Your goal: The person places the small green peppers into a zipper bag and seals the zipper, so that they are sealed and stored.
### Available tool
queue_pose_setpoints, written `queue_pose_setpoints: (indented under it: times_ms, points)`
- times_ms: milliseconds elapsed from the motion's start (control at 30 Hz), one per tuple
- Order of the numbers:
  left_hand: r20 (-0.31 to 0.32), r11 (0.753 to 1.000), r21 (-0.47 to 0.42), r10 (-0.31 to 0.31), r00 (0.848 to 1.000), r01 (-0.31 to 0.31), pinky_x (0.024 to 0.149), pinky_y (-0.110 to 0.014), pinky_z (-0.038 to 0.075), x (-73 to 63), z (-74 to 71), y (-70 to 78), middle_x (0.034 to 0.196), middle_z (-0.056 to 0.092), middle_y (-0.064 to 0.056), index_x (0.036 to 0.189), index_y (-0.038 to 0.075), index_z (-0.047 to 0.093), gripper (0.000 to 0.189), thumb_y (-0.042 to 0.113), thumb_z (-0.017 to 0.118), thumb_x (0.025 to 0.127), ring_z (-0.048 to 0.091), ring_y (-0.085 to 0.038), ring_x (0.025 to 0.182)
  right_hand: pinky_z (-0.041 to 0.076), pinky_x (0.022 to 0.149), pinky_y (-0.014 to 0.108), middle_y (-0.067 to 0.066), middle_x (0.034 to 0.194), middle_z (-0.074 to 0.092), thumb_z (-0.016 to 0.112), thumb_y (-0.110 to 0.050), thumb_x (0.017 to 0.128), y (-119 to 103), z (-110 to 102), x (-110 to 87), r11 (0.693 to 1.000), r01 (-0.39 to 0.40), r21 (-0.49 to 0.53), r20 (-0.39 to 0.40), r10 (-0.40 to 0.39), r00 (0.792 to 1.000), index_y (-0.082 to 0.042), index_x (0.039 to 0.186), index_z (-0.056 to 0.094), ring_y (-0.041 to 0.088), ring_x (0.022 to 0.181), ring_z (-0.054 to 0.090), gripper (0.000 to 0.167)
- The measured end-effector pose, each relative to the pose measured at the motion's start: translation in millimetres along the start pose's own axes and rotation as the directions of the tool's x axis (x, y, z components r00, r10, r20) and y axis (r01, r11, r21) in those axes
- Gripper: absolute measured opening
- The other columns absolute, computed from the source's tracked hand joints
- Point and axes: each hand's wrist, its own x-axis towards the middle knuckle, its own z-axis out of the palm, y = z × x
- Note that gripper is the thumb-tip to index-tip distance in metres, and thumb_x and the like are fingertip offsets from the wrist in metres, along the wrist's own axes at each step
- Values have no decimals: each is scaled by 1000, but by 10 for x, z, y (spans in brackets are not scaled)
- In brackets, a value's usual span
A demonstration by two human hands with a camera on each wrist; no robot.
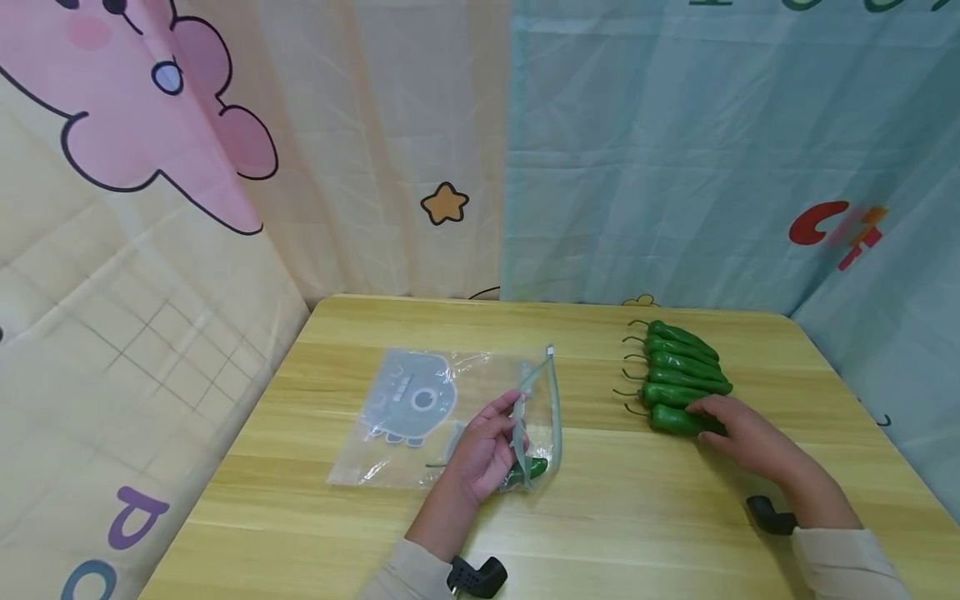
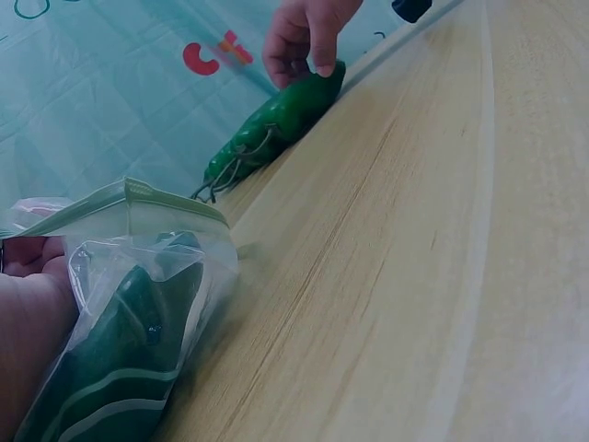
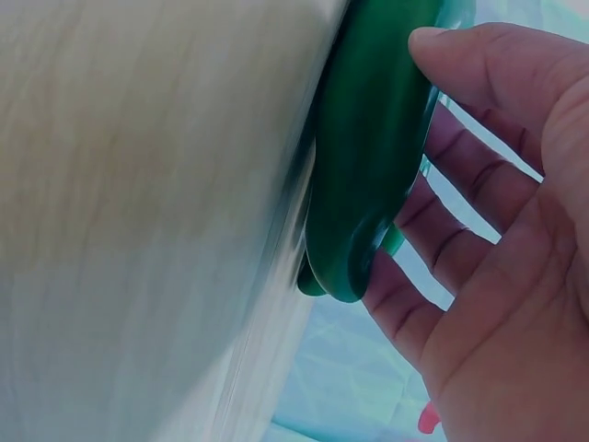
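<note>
A clear zip bag (image 1: 480, 375) with a grey cartoon print lies on the table, its zip mouth facing right and parted. My left hand (image 1: 483, 454), palm up, grips the bag by the rim of that mouth. Inside the bag, near the mouth, is one green pepper (image 1: 537, 468), seen through the film in the left wrist view too. On the right, several green peppers (image 1: 678, 362) lie in a row, stems to the left. My right hand (image 1: 750, 437) pinches the nearest green pepper (image 3: 368, 157) near its tip, thumb on one side and fingers on the other.
The light wooden table (image 1: 637, 525) backs onto hanging printed curtains (image 1: 637, 167), which also stand along its left and right sides. Black wrist-worn devices (image 1: 477, 577) sit at both cuffs, low over the table.
</note>
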Motion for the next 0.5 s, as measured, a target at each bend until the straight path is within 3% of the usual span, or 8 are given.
queue_pose_setpoints:
  times_ms: [500]
  points:
    - [-2, 1000, 7, -3, 1000, 3, 70, -24, 49, -8, -4, 1, 126, 58, -3, 121, 9, 65, 37, -6, 44, 95, 55, -8, 81, 53, 83, 44, 7, 114, 65, 74, -8, 87, -84, -53, -8, 999, 14, 41, 5, -14, 1000, -6, 116, 66, 26, 104, 60, 30]
